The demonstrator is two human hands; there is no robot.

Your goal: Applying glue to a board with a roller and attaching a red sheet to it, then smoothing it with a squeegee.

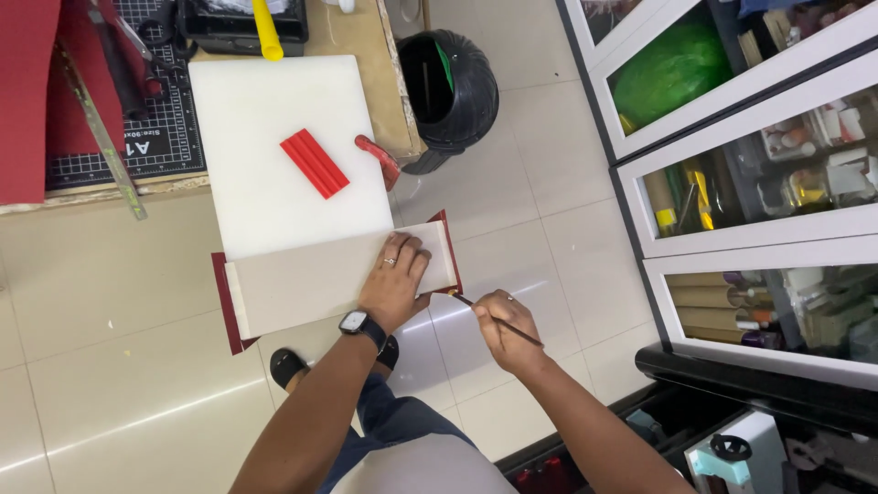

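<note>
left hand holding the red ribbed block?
No: the left hand lies flat on the grey board, while the red ribbed block sits apart, untouched, on the white cutting board.

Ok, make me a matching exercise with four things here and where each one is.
1. left hand
2. right hand
3. red ridged block
4. black bin

a. on the white board
b. on the floor by the bench
c. pressing flat on the grey board
d. holding a thin brush

Pairs: 1-c, 2-d, 3-a, 4-b
</note>
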